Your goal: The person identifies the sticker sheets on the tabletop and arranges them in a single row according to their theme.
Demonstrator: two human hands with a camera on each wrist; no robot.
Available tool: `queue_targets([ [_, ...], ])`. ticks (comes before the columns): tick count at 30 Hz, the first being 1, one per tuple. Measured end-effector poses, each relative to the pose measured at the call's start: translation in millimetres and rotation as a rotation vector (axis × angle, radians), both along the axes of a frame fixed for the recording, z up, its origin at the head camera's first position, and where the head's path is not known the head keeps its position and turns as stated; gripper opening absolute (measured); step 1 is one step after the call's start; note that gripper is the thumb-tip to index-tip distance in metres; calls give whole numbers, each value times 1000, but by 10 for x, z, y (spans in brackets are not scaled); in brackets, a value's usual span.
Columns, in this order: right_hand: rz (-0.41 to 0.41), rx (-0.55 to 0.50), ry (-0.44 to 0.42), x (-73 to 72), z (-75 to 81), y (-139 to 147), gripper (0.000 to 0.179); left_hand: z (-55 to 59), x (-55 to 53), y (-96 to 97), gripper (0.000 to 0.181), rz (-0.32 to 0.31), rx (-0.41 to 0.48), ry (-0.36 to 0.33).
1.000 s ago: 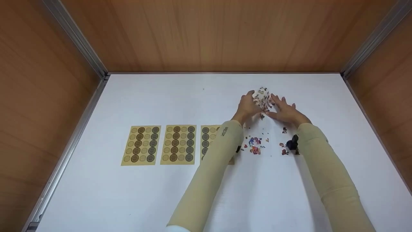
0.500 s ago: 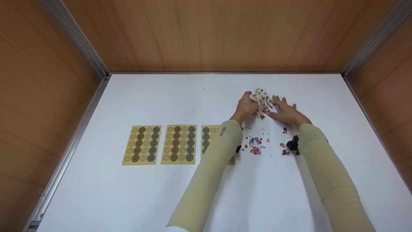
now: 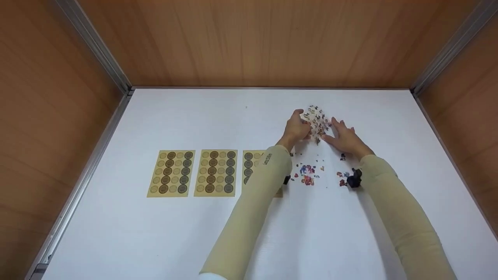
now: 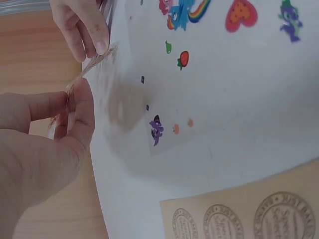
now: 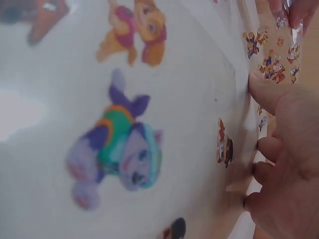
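At the back right of the white table, a clear sticker sheet (image 3: pixel 318 116) with many small cartoon figures stands between the two hands. My left hand (image 3: pixel 295 127) pinches its left side between thumb and fingers; in the left wrist view the sheet shows as a thin, shiny edge in the left hand (image 4: pixel 55 134). My right hand (image 3: pixel 346 138) is at the sheet's right side, fingers spread and fairly straight. In the right wrist view the right hand (image 5: pixel 294 149) has its thumb against the figured sheet (image 5: pixel 279 64), its other fingertips lower along the edge.
Nearer me lie clear sheets with colourful pony stickers (image 3: pixel 307 179) and puppy stickers (image 5: pixel 117 149). To the left are three tan sheets of round seals (image 3: pixel 171 173), the third partly hidden by the left sleeve (image 3: pixel 256 194). A wooden back wall (image 3: pixel 249 42) bounds the table.
My left hand has shifted slightly left, its fingers closing further on the sheet's edge, and the sheet has spread flatter towards the camera. My right hand has moved slightly, staying beside the sheet.
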State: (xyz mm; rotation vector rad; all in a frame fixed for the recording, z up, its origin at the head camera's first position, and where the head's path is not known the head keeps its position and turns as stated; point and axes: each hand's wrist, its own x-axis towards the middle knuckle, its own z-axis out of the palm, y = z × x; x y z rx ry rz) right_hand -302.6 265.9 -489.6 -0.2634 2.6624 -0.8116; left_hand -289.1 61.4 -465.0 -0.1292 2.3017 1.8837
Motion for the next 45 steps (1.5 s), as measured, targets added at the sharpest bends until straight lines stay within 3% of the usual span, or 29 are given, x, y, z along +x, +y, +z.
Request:
queue_targets([
  [3, -63, -133, -26, 30, 78, 34, 92, 45, 11, 22, 62, 1, 52, 3],
  [7, -194, -387, -69, 65, 224, 78, 93, 145, 20, 60, 66, 16, 171, 24],
  [11, -320, -765, -193, 127, 342, 81, 96, 243, 30, 101, 68, 26, 285, 56],
  [14, -389, -1087, -328, 215, 396, 94, 83, 298, 52, 138, 68, 13, 371, 74],
  [16, -411, -1242, -385, 283, 419, 110, 66, 328, 77, 164, 68, 4, 419, 79],
  [18, -403, -1342, -420, 342, 438, 127, 50, 351, 104, 188, 68, 0, 445, 80],
  [21, -391, -1417, -425, 394, 462, 141, 38, 372, 143, 216, 69, -7, 464, 81],
  [24, -403, -1445, -403, 407, 487, 149, 38, 363, 165, 238, 70, -17, 451, 83],
  [27, -417, -1403, -348, 414, 519, 163, 42, 334, 185, 256, 70, -24, 399, 85],
  [30, -409, -1296, -272, 431, 543, 189, 47, 300, 203, 262, 62, -18, 336, 84],
  [36, -352, -1071, -171, 480, 561, 288, 51, 273, 224, 229, 48, -8, 331, 107],
  [45, -298, -897, -77, 506, 577, 433, 56, 247, 237, 231, 27, -101, 326, 77],
])
